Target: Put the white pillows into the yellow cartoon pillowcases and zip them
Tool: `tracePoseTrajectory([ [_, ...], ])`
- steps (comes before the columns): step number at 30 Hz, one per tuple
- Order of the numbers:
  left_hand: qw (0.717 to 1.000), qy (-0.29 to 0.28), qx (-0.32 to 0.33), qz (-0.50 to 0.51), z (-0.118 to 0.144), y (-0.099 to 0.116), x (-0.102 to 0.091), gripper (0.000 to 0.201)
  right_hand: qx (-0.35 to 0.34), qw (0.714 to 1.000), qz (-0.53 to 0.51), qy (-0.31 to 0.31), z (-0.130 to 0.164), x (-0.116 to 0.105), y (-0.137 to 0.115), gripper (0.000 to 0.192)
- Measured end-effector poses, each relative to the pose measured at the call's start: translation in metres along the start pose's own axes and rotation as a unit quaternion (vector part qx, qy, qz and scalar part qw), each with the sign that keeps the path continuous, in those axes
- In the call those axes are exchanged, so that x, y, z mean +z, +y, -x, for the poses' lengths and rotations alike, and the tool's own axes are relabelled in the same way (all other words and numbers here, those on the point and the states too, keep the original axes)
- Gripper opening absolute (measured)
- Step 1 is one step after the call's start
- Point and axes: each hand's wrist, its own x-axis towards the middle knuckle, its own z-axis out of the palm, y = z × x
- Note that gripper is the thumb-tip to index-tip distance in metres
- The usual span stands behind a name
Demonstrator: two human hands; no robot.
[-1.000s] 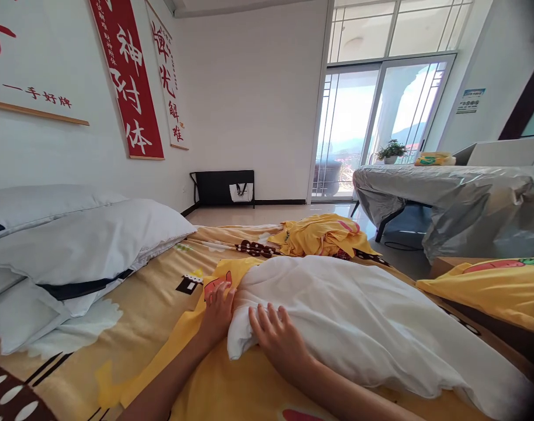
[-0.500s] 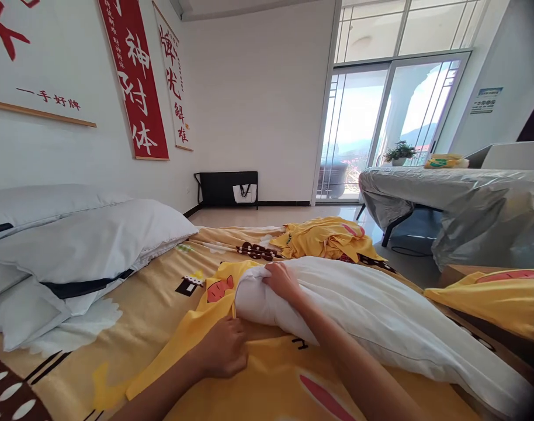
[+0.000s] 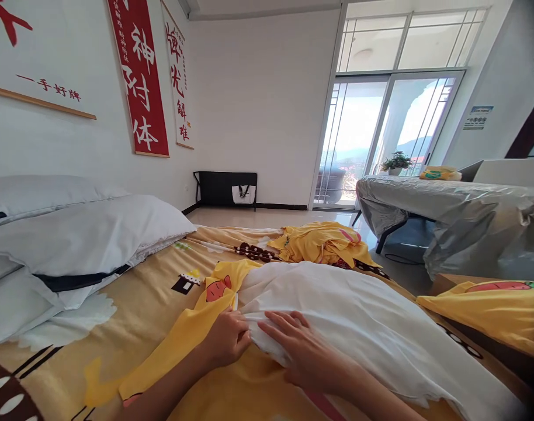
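1. White pillow [image 3: 359, 316] lies across the near bed, on the yellow pillowcase [image 3: 205, 316].
2. I see the left hand [image 3: 229, 342] pinched shut on the pillowcase edge, at the pillow's left end.
3. Right hand [image 3: 302, 345] rests flat on the pillow, fingers spread.

Open yellow cartoon-print bedsheet [image 3: 153, 304] at 9 o'clock of the hands, stacked white pillows [image 3: 74, 245] blocking at 10, crumpled yellow fabric heap [image 3: 323, 245] at 12, bulky white pillow [image 3: 359, 316] filling 1 to 3

One head-worn camera looks forward, low and close over the bed [image 3: 131, 316].
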Motion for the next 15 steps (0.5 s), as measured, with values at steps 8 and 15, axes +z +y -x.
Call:
tracePoseTrajectory([
  [8, 0.998, -0.027, 0.049, -0.031, -0.007, 0.008, 0.007, 0.029, 0.024, 0.997, 0.069, -0.014, 0.019, 0.013, 0.041, 0.062],
  [15, 0.976, -0.091, 0.149, -0.130, -0.004, 0.060, -0.031, 0.021, 0.025, 0.992, -0.127, -0.008, -0.067, -0.029, 0.037, 0.043],
])
